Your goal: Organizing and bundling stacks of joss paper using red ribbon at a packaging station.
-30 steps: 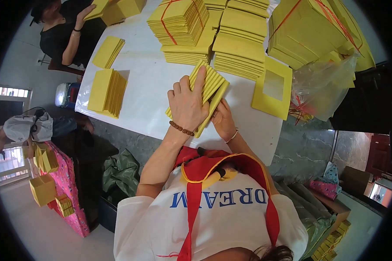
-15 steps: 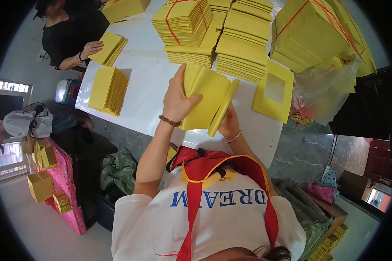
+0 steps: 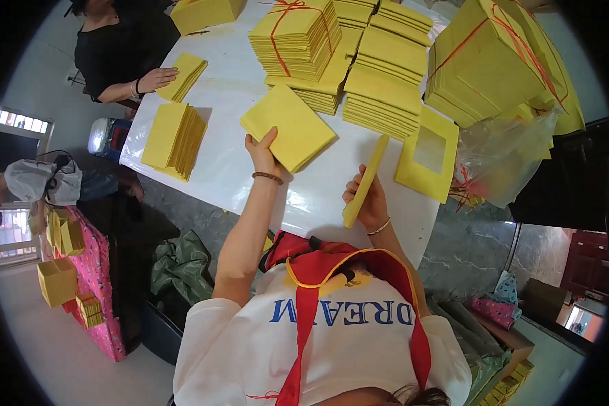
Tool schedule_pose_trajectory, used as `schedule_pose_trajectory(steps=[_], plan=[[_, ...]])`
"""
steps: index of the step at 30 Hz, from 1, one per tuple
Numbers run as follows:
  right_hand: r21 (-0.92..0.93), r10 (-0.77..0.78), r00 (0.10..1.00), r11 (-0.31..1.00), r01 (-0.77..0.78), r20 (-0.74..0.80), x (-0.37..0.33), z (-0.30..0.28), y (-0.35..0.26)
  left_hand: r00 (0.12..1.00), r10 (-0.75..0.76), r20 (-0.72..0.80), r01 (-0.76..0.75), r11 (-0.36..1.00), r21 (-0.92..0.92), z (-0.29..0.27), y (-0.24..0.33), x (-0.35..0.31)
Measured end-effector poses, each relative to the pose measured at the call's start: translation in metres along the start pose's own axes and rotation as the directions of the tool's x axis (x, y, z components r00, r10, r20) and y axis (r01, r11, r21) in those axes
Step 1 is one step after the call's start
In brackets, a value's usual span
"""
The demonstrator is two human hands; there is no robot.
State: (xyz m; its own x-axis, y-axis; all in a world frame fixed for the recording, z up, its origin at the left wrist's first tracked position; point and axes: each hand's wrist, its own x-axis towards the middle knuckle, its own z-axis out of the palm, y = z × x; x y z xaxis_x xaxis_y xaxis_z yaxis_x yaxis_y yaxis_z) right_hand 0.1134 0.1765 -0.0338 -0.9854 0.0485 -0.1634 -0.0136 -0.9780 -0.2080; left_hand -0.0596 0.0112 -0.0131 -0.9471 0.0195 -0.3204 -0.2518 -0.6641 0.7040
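My left hand (image 3: 264, 154) grips the near corner of a square stack of folded yellow paper (image 3: 289, 126), thumb on top. That stack is tilted over the white-covered table (image 3: 237, 162), in front of tied and loose yellow stacks. To the right, my right hand (image 3: 370, 201) is closed around a narrow yellow paper bundle (image 3: 367, 181), held upright and seen nearly edge-on. Its fingers wrap behind the bundle and are partly hidden. A gap separates the two held pieces. Right of the bundle lies a flat yellow sheet with a pale window (image 3: 426, 154).
Yellow stacks (image 3: 382, 101) and a red-tied pile (image 3: 294, 40) stand at the far side. A large tied bundle (image 3: 487, 68) and a clear plastic bag (image 3: 504, 152) are at right. At left is another fanned stack (image 3: 174, 141); a co-worker's hand (image 3: 157, 80) rests on yellow paper.
The square stack and the narrow bundle, close together before, are now apart. My left hand has moved its stack left and turned it flatter; my right hand has shifted slightly right and nearer.
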Motion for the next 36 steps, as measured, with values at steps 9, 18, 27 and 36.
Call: schedule_pose_trajectory(steps=[9, 18, 27, 36], plan=[[-0.115, 0.039, 0.988, 0.992, -0.057, -0.149, -0.011, 0.018, -0.011, 0.996, 0.087, -0.025, -0.091, 0.962, -0.256, 0.01, -0.016, -0.009], [-0.931, -0.107, 0.965, 0.307, -0.196, -0.238, -0.019, 0.042, -0.052, 0.936, 0.099, -0.338, -0.069, 0.993, 0.098, 0.038, -0.013, -0.008], [-0.903, -0.07, 0.964, -0.337, -0.265, -0.257, -0.022, 0.033, -0.052, 0.996, 0.008, -0.083, 0.006, 0.985, 0.175, 0.015, -0.001, 0.003], [-0.626, -0.146, 0.981, -0.78, -0.032, 0.131, -0.022, 0.024, -0.037, 0.988, 0.031, -0.149, -0.008, 0.989, 0.15, 0.026, 0.021, -0.027]])
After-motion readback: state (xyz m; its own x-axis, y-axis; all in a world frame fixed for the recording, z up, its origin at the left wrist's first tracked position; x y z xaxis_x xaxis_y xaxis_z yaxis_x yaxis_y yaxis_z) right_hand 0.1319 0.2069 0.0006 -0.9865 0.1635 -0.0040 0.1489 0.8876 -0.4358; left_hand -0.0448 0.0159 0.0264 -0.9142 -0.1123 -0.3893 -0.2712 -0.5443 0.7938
